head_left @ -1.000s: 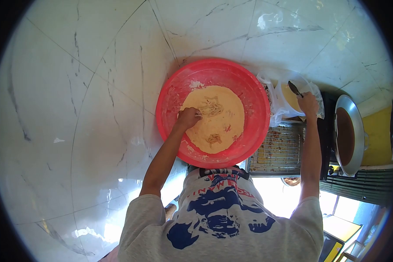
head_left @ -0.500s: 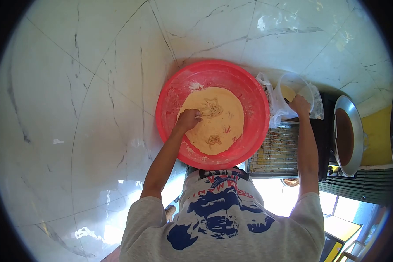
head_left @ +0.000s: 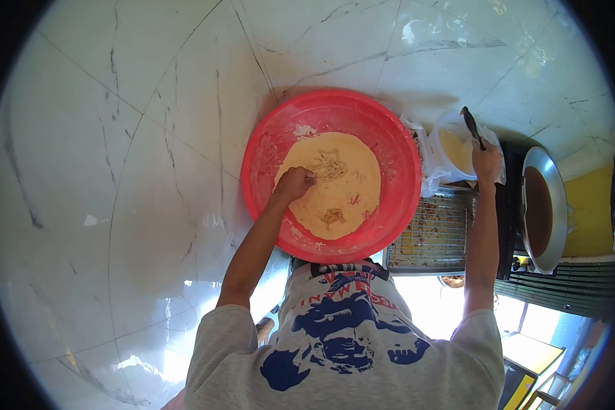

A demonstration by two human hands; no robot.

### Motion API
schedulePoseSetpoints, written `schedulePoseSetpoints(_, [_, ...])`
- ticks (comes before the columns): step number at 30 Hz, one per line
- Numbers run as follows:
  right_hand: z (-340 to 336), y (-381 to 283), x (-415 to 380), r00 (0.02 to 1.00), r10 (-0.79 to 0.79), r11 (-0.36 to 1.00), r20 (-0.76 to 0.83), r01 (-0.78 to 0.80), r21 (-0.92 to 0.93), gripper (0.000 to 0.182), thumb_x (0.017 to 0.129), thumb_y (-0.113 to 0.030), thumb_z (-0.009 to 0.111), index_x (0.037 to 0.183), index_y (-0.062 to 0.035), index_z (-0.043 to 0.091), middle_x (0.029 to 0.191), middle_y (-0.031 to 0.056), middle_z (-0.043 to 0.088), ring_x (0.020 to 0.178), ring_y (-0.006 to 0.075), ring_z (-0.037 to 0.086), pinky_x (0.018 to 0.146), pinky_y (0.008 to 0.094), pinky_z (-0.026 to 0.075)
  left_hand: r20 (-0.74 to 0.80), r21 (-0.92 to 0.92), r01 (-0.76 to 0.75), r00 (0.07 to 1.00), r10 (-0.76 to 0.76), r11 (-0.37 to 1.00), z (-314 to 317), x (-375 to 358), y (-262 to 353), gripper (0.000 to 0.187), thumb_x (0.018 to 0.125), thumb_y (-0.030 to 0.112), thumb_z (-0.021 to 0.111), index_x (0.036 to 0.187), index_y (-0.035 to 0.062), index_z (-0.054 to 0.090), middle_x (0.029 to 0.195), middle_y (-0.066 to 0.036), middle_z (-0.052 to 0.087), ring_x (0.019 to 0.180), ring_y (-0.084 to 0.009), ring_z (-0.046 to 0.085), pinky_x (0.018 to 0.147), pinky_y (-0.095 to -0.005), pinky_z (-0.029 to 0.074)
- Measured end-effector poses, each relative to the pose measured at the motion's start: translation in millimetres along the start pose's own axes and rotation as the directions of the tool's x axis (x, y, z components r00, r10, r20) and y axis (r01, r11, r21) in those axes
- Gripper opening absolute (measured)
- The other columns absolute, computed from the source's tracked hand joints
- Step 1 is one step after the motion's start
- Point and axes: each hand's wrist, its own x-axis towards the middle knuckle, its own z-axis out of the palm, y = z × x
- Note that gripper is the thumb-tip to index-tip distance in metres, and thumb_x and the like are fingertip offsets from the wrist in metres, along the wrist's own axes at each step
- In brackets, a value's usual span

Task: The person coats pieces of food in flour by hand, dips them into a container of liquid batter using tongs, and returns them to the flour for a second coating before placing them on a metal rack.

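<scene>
Left hand (head_left: 294, 183) with fingers pressed together over powdery cream-coloured mixture (head_left: 357, 179), round red plastic basin (head_left: 402, 179), right hand (head_left: 486, 162) with fingers clutching slim black utensil (head_left: 471, 127) near translucent tub (head_left: 442, 166)

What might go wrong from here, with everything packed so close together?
The black utensil in the right hand might drip pale liquid outside its tub. The right arm might bump the nearby wide metal pan, slopping its brown liquid. The shirt, close to the red basin, might nudge it.

Basin (head_left: 401, 164) smooth plastic; rack (head_left: 434, 239) metal wire; pan (head_left: 557, 205) shiny metal; tiles (head_left: 178, 116) glossy; shirt (head_left: 236, 362) matt cloth
</scene>
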Motion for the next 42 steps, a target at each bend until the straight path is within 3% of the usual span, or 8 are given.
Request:
schedulePoseSetpoints(5, [-2, 11, 0, 0.998, -0.019, 0.999, -0.065, 0.021, 0.031, 0.039, 0.083, -0.042, 0.062, 0.113, -0.0169, 0.070, 0.097, 0.0227, 0.068, 0.093, 0.0418, 0.065, 0.083, 0.0483, 0.052, 0.009, -0.003, -0.005, 1.000, 0.005, 1.000, 1, 1, 0, 0.025, 0.082, 0.013, 0.068, 0.104, 0.0022, 0.070, 0.097, -0.018, 0.070, 0.089, -0.0286, 0.069, 0.082, -0.0352, 0.053])
schedulePoseSetpoints(8, [-10, 7, -7, 0.986, -0.044, 0.975, 0.162, 0.077, -0.207, 0.039, 0.083, -0.041, 0.063, 0.112, -0.0154, 0.070, 0.098, 0.0228, 0.068, 0.095, 0.0414, 0.065, 0.084, 0.0481, 0.051, -0.019, -0.007, -0.022, 1.000, 0.021, 1.000, 4, 2, -3, 0.025, 0.082, 0.012, 0.068, 0.104, 0.0015, 0.070, 0.097, -0.018, 0.070, 0.090, -0.0284, 0.069, 0.082, -0.0348, 0.053])
schedulePoseSetpoints(14, [-1, 11, -7, 0.999, -0.036, 0.998, -0.022, 0.035, -0.057, 0.038, 0.082, -0.041, 0.064, 0.108, -0.0140, 0.071, 0.100, 0.0220, 0.068, 0.097, 0.0406, 0.065, 0.086, 0.0474, 0.051, -0.011, -0.034, -0.021, 1.000, 0.020, 0.999, 1, -2, 2, 0.028, 0.081, 0.011, 0.069, 0.107, 0.0001, 0.067, 0.102, -0.017, 0.070, 0.095, -0.0273, 0.068, 0.084, -0.0351, 0.052])
schedulePoseSetpoints(17, [-13, 9, -4, 0.981, -0.079, 0.970, 0.178, 0.117, -0.213, 0.039, 0.081, -0.041, 0.065, 0.109, -0.0148, 0.071, 0.101, 0.0217, 0.068, 0.097, 0.0400, 0.065, 0.087, 0.0474, 0.051, -0.020, -0.059, -0.046, 0.999, 0.045, 0.997, 4, 0, -3, 0.028, 0.081, 0.011, 0.069, 0.106, 0.0000, 0.065, 0.102, -0.016, 0.069, 0.095, -0.0270, 0.068, 0.084, -0.0354, 0.052])
schedulePoseSetpoints(26, [-10, 0, -11, 0.988, -0.139, 0.978, 0.060, 0.146, -0.148, 0.038, 0.080, -0.039, 0.067, 0.108, -0.0139, 0.072, 0.095, 0.0206, 0.069, 0.094, 0.0408, 0.065, 0.083, 0.0468, 0.051, -0.036, -0.125, -0.080, 0.996, 0.076, 0.989, 11, 4, -10, 0.020, 0.081, 0.009, 0.068, 0.100, 0.0021, 0.067, 0.098, -0.015, 0.070, 0.092, -0.0276, 0.068, 0.082, -0.0360, 0.052])
schedulePoseSetpoints(30, [-27, -31, -25, 0.970, -0.236, 0.971, 0.054, 0.233, 0.062, 0.033, 0.082, -0.035, 0.066, 0.105, -0.0133, 0.072, 0.084, 0.0203, 0.068, 0.082, 0.0389, 0.066, 0.076, 0.0466, 0.052, -0.019, -0.074, -0.036, 0.999, 0.035, 0.997, 10, 3, -7, 0.020, 0.081, 0.011, 0.069, 0.098, 0.0030, 0.068, 0.097, -0.015, 0.070, 0.091, -0.0279, 0.068, 0.081, -0.0367, 0.052])
schedulePoseSetpoints(37, [-23, -97, -85, 0.711, -0.695, 0.706, 0.105, 0.649, 0.282, 0.019, 0.081, -0.024, 0.067, 0.094, -0.0111, 0.072, 0.071, 0.0146, 0.065, 0.067, 0.0357, 0.063, 0.062, 0.0457, 0.047, -0.024, -0.072, -0.062, 0.998, 0.060, 0.995, 10, 4, -5, 0.024, 0.081, 0.014, 0.069, 0.103, 0.0045, 0.069, 0.094, -0.015, 0.070, 0.088, -0.0270, 0.068, 0.078, -0.0366, 0.051])
schedulePoseSetpoints(42, [15, -118, -152, 0.470, -0.740, 0.622, 0.481, 0.751, 0.223, 0.013, 0.076, -0.025, 0.068, 0.081, -0.0135, 0.070, 0.071, 0.0120, 0.066, 0.071, 0.0322, 0.065, 0.071, 0.0441, 0.049, -0.052, -0.069, -0.087, 0.995, 0.084, 0.994, 8, 1, -2, 0.020, 0.081, 0.013, 0.069, 0.098, 0.0027, 0.069, 0.091, -0.015, 0.070, 0.085, -0.0264, 0.068, 0.077, -0.0355, 0.052])
